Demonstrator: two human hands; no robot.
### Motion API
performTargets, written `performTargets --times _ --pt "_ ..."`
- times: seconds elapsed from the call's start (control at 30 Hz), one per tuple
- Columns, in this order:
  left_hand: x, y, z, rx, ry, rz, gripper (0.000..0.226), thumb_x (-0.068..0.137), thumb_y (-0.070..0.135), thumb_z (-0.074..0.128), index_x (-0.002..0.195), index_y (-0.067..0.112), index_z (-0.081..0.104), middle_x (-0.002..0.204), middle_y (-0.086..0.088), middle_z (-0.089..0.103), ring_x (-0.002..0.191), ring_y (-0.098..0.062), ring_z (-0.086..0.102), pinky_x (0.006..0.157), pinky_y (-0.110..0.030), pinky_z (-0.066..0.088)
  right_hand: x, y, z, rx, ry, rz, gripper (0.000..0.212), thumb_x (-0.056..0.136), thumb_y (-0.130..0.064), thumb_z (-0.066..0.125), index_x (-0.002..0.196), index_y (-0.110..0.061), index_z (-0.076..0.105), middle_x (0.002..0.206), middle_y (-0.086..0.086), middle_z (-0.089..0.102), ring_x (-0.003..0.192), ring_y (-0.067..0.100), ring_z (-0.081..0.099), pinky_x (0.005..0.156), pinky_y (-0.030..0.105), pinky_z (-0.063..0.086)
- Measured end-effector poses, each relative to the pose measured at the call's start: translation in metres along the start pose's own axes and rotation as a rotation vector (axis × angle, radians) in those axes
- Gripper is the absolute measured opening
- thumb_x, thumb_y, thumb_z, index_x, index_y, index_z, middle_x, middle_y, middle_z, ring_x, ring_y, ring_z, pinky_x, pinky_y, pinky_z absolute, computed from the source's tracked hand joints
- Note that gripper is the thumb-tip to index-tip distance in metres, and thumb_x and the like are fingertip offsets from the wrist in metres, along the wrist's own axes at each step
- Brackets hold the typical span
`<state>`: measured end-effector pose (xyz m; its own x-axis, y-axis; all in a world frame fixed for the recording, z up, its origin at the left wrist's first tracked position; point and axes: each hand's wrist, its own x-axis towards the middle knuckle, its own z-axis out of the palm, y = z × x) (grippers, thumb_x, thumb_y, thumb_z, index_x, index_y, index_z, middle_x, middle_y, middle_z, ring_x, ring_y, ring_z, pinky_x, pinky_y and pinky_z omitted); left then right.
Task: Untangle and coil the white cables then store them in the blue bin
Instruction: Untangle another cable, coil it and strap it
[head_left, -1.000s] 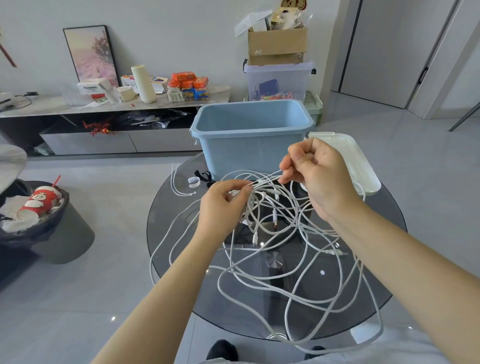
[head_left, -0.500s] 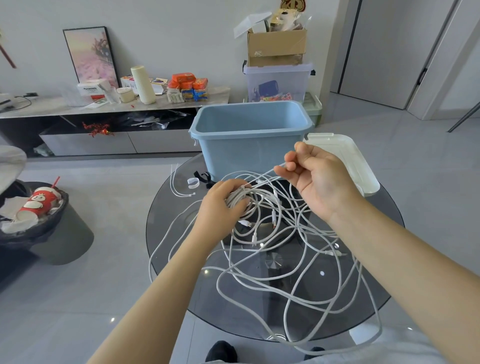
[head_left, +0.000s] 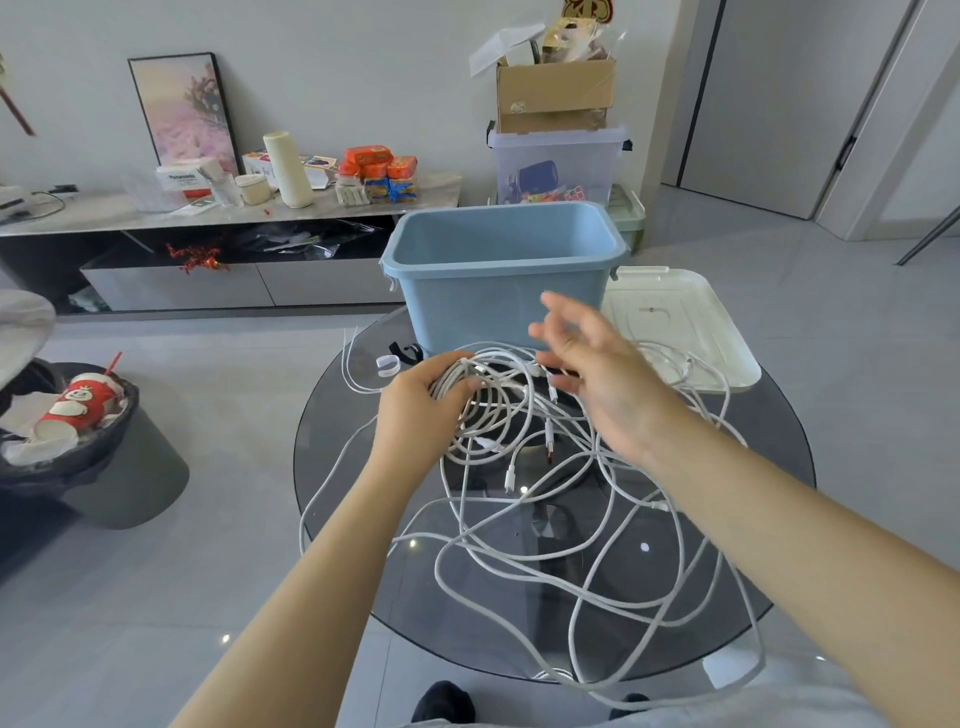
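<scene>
The person's left hand (head_left: 421, 402) grips a bunch of gathered loops of the white cables (head_left: 524, 519) above the round dark glass table (head_left: 332, 467), fingers curled round the bundle at its upper end. The right hand (head_left: 597, 374) hovers just beside it, above the same tangle, with its fingers spread and relaxed and nothing held in them (it is blurred, so the fingertips are hard to make out). Most of the cables lie loose and tangled across the tabletop, with long strands running toward the near edge and some hanging over it; several connector ends dangle below the gripped bunch. The blue bin (head_left: 467, 301) stands upright at the far side of the table, just behind both hands, and no cable is visible inside it. A white lid (head_left: 685, 322) lies flat to the right of the bin, with a few cable loops lying over its near-left part. On the floor to the left stands a dark waste bin (head_left: 130, 467) full of rubbish, and a low sideboard (head_left: 208, 280) runs along the wall behind.
</scene>
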<state>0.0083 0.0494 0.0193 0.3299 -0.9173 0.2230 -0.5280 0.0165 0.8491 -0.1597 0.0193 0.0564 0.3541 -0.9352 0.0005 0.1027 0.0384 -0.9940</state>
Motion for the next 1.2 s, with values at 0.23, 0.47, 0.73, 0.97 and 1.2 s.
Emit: performTargets --times 0.23,0.47,0.73,0.97,1.2 --pt "-0.004 0.012 0.002 -0.161 -0.049 -0.052 0.014 0.087 0.016 0.064 0.088 0.027 0.071 0.077 0.007 0.072 0.075 -0.009 0.066 0.072 -0.023 0.051 0.007 0.034 0.007 -0.651 -0.116 -0.033 0.065 0.091 -0.053 0.044 0.148 -0.027 0.026 0.151 -0.006 0.034 0.139 0.010 0.030 0.114 0.030 0.023" --pt "-0.003 0.020 0.007 -0.975 -0.295 -0.358 0.019 0.096 0.009 0.048 0.103 -0.001 0.062 0.085 -0.011 0.071 0.078 -0.021 0.070 0.066 -0.029 0.057 0.006 0.044 0.005 -0.396 -0.170 -0.066 0.058 0.085 -0.062 0.019 0.136 -0.039 0.032 0.130 -0.019 0.047 0.125 0.004 0.044 0.107 0.029 0.035" --pt "-0.003 0.019 0.023 -1.043 -0.248 -0.414 0.028 0.101 0.019 0.041 0.107 -0.003 0.057 0.092 -0.014 0.068 0.080 -0.020 0.069 0.073 -0.032 0.059 0.014 0.045 0.007 -0.287 -0.008 -0.022 0.039 0.096 -0.042 0.044 0.132 -0.025 0.044 0.126 -0.003 0.058 0.116 0.012 0.056 0.106 0.034 0.040" --pt "-0.007 0.019 0.036 -0.723 -0.094 -0.325 0.031 0.099 0.031 0.046 0.085 0.009 0.061 0.057 0.005 0.057 0.056 -0.011 0.055 0.061 -0.025 0.048 0.019 0.045 0.011 -0.159 0.244 -0.004 0.032 0.091 -0.038 0.059 0.113 -0.016 0.059 0.101 0.000 0.067 0.096 0.016 0.065 0.094 0.041 0.049" --pt "-0.007 0.017 0.032 -0.957 -0.195 -0.353 0.032 0.098 0.023 0.048 0.071 0.006 0.053 0.060 -0.002 0.057 0.053 -0.011 0.058 0.057 -0.021 0.052 0.020 0.021 -0.006 0.486 -0.125 0.337 0.023 0.095 -0.020 0.046 0.087 -0.001 0.056 0.058 0.007 0.059 0.054 0.017 0.063 0.060 0.027 0.057"
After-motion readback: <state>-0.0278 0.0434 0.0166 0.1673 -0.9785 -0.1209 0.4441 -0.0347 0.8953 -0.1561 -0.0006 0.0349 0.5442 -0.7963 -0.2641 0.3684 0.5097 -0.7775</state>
